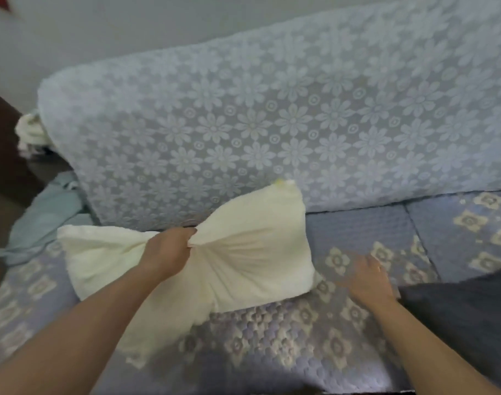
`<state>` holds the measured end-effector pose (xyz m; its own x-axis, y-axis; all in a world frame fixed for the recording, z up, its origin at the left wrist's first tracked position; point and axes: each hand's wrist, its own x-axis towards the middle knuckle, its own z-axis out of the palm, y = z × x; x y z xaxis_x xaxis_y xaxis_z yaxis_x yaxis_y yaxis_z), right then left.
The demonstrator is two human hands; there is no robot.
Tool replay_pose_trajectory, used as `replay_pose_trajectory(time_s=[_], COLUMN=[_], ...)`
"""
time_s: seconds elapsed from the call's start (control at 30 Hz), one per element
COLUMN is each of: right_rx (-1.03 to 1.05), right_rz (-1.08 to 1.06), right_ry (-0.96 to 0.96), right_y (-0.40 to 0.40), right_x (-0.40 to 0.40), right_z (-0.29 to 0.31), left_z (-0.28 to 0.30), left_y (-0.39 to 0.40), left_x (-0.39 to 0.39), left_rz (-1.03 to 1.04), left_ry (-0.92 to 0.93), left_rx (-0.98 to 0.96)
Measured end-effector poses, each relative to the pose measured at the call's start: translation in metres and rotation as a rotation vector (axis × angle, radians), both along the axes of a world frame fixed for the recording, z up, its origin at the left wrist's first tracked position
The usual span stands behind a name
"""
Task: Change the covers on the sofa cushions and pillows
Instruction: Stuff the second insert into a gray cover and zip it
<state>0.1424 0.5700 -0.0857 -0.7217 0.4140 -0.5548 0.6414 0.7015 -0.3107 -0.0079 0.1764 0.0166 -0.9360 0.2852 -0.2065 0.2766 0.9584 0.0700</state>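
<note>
Pillow (243,252), cream and bare of any cover, lies on the sofa seat (272,337) in front of us, its far edge against the backrest. Our left hand (166,252) grips it at the middle, fingers curled into a bunch of the fabric so that creases fan out from the fist. Our right hand (369,277) is blurred; it hovers low over the seat just right of the pillow, fingers loosely spread and holding nothing; whether it touches the seat we cannot tell. Seat cover is quilted blue-grey with pale flower motifs. Backrest (272,124) behind wears a light blue lace-like cover with a daisy pattern. A dark cloth (457,309) lies on the seat at right. At left, pale teal fabric (44,218) hangs off the sofa's end, and a knotted white cloth (30,129) sits beside the backrest corner.
</note>
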Motion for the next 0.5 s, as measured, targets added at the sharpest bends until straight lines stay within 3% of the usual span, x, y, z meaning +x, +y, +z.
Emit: replay_pose_trajectory(time_s=[0.1,0.27,0.4,0.5], right_rx=[-0.108,-0.093,-0.128,-0.208], right_rz=[0.068,-0.011,-0.093,-0.213], right_ry=[0.064,0.337,0.065,-0.139], right_y=[-0.078,-0.184,-0.268,-0.300], right_x=[-0.042,-0.109,-0.106,-0.050], right_z=[0.013,0.018,-0.024,-0.043], left_z=[-0.003,-0.052,-0.121,-0.150], left_y=[-0.071,-0.188,-0.230,-0.224], left_x=[0.001,-0.044,-0.051,-0.019], left_rz=[-0.064,-0.040,0.085,-0.025], left_ry=[0.019,-0.023,-0.327,-0.598], left_rx=[-0.002,0.207,-0.185,-0.186])
